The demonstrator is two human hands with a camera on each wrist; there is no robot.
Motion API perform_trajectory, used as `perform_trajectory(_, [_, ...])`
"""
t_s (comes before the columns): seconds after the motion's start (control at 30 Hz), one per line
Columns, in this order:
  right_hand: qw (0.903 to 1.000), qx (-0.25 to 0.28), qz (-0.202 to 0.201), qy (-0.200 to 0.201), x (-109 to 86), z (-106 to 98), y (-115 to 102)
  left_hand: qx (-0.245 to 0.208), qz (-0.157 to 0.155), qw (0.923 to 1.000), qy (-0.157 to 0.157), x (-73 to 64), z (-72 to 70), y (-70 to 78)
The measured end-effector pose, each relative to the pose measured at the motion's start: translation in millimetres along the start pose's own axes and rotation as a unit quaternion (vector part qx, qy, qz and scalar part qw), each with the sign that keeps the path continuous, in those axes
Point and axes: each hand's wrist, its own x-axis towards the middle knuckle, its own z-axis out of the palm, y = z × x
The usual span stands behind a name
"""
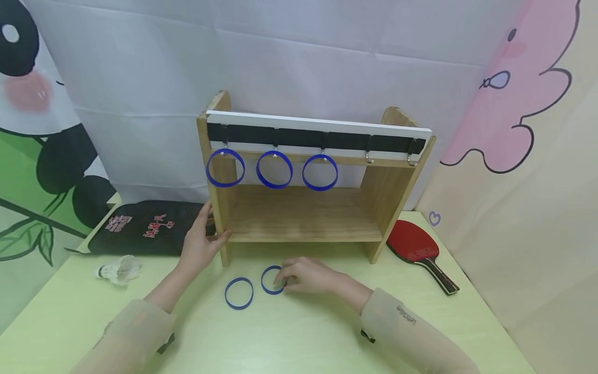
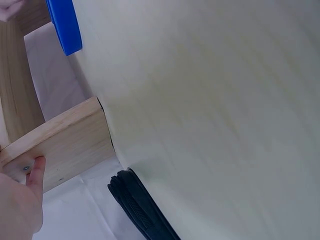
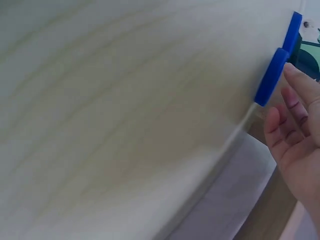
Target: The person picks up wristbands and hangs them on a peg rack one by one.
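Observation:
My left hand holds the left side panel of a wooden shelf, its thumb at the front edge. In the left wrist view a finger lies straight along the panel's outer face. On the table my right hand is at the right side of a blue ring, fingertips at its rim; the fingers look spread, not closed round it. Left of it lies another blue ring. Three more blue rings hang from hooks on the shelf's top bar: left ring, middle ring, right ring.
Two hooks at the bar's right end carry no ring. A red table tennis bat lies right of the shelf. A black case and a shuttlecock lie on the left of the table. Cloth hangs behind.

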Motion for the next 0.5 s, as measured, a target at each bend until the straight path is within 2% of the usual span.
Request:
perform_trajectory(0.2, [0.9998, -0.008, -0.009, -0.014, 4.8, 6.3, 5.0, 0.005, -0.002, 1.0000, -0.002, 0.3, 0.9, 1.0])
perform_trajectory(0.5, [0.9998, 0.000, -0.019, -0.011, 9.2, 8.5, 2.9, -0.002, -0.002, 1.0000, 0.001, 0.0, -0.3, 1.5])
